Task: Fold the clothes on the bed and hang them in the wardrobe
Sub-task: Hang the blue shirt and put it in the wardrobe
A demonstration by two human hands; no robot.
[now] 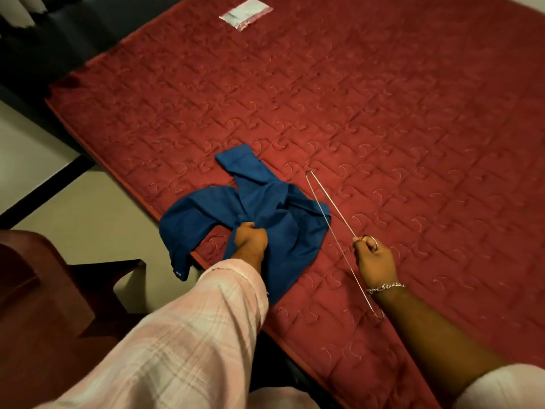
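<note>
A crumpled deep-blue cotton garment [265,214] is spread in loose folds at the near edge of a dark red quilted bed [383,113], with one corner draped over the side. It is bunched at its middle. A thin silver wire hanger [330,215] is lifted at its hook, with its far end resting on the bed just beside the garment.

Left hand [250,239] bunches blue garment [274,211]; right hand [373,261] holds hanger [327,208].
</note>
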